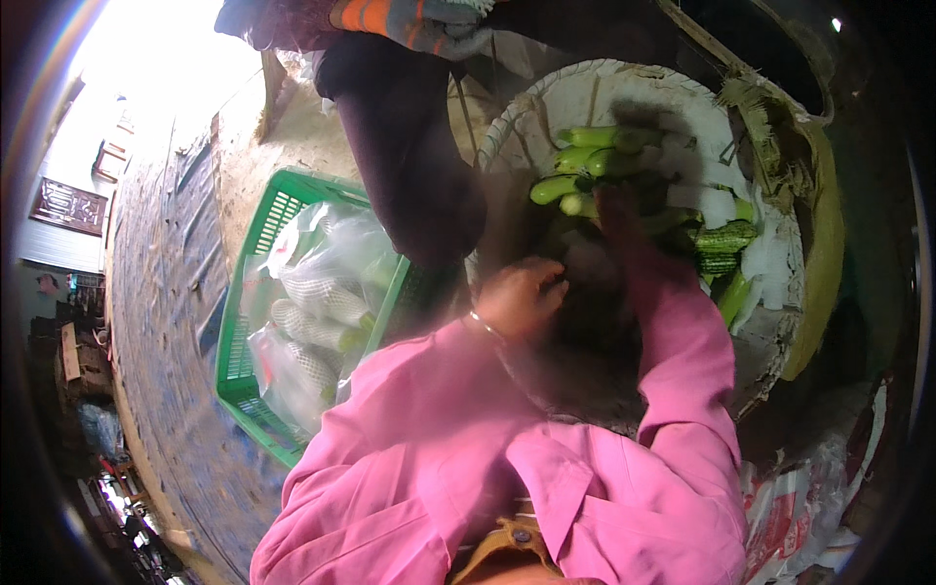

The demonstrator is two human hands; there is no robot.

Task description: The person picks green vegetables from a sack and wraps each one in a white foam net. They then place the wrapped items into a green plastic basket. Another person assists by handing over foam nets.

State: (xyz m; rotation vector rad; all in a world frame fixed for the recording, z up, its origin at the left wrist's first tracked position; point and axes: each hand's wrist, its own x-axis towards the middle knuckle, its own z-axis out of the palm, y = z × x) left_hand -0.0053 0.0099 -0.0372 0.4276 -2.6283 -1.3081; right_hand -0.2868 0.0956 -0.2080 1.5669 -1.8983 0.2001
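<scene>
A large round basket (779, 311) with a pale lining holds several green zucchini (589, 137), some of them in white foam net sleeves (713, 201). My left hand (521, 298) is over the basket's near left side, fingers curled and slightly apart, holding nothing that shows. My right hand (610, 199) reaches in among the zucchini at the middle; it is dark and blurred, and its fingers are mostly hidden. A striped dark green zucchini (724, 245) lies to the right of it.
At left, a green plastic crate (246, 314) holds plastic bags (329, 248) of net-sleeved zucchini. Another person's dark-clothed leg (402, 146) and gloved hand (439, 25) are beyond it. Printed plastic bags (793, 504) lie at the lower right. A worn tarp (175, 322) covers floor at left.
</scene>
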